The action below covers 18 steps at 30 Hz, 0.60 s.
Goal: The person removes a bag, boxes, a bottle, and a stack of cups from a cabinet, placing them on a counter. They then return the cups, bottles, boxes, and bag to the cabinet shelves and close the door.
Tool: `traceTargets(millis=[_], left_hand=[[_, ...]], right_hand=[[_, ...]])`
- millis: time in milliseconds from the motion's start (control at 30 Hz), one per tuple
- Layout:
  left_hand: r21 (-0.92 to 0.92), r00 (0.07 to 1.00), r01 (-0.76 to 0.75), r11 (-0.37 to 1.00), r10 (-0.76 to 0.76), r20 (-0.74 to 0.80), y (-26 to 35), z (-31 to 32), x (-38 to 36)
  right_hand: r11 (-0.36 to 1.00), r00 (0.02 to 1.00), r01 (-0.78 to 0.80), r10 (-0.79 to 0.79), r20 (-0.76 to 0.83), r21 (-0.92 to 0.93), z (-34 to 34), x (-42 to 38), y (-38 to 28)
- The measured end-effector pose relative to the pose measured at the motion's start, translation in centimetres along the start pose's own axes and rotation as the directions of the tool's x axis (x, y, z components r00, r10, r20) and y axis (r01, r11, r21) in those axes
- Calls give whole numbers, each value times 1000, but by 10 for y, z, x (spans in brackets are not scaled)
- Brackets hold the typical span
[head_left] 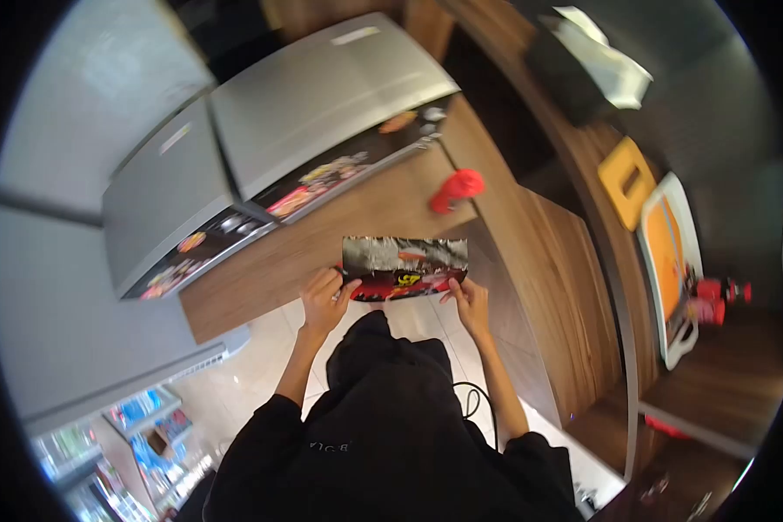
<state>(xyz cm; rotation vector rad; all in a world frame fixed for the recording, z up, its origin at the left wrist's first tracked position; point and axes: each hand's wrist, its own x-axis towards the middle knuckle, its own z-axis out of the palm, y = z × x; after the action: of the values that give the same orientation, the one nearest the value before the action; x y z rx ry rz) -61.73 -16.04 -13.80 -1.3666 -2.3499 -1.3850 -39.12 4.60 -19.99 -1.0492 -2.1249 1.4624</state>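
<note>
Between my two hands, a glossy black-and-red packet (pixel 406 270) with yellow print is held out flat in front of my body. The fingers of my left hand (pixel 324 300) are closed on its left lower corner, with the thumb on the near face. At the opposite lower corner, my right hand (pixel 469 304) pinches the packet the same way. The small lettering is too blurred to read. Just beyond the packet, a red container (pixel 457 190) is on the wooden counter (pixel 357 202).
Two silver box-shaped machines (pixel 322 96) with food pictures along their fronts stand on the counter. To the right, a shelf carries a yellow block (pixel 628 183), a white-and-orange tray (pixel 667 252) and red bottles (pixel 710 300). Stocked store shelves (pixel 143 435) appear at lower left.
</note>
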Motion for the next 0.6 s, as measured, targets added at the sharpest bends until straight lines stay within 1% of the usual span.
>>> traceTargets(millis=[33,67,100,133,167,233,300,333,400,433,467,500,567,600], left_hand=[[-36,995,-90,995,91,47,11,15,2],[-53,978,-158,986,163,127,24,29,-3],[-106,964,-202,974,217,157,40,46,-7],[-174,942,-246,954,277,187,58,64,-12],[-233,918,-275,933,327,225,77,82,-20],[-362,844,-320,876,437,310,114,111,-33],[-462,760,-371,805,550,347,153,139,-49],[-525,723,-382,761,600,343,175,151,-56],[-607,654,-405,683,681,329,222,170,-71],[-650,626,-430,626,726,284,248,177,-80],[-686,590,-458,565,771,240,276,180,-92],[-717,550,-484,501,812,197,303,183,-101],[-787,508,-485,380,855,100,363,180,-122],[-807,510,-485,338,858,53,389,175,-128]], right_hand=[[1000,998,-1,-1,-70,-30,-18,-23,14],[999,990,-47,45,-135,-13,-35,-49,17],[994,972,-112,106,-211,-14,-51,-77,25],[986,941,-158,168,-295,60,-61,-106,47],[971,899,-175,224,-377,161,-73,-133,54],[927,791,-170,331,-514,335,-87,-192,80],[927,708,-188,357,-609,325,-112,-248,84],[948,638,-234,316,-702,215,-115,-277,109],[919,530,-351,354,-771,181,-145,-337,97],[898,488,-405,370,-790,170,-161,-366,86],[899,366,-438,176,-914,-3,-171,-389,82],[852,239,-499,-37,-970,-156,-184,-407,80],[879,87,-477,30,-996,-15,-224,-445,49],[936,-8,-349,54,-999,53,-242,-457,31]])
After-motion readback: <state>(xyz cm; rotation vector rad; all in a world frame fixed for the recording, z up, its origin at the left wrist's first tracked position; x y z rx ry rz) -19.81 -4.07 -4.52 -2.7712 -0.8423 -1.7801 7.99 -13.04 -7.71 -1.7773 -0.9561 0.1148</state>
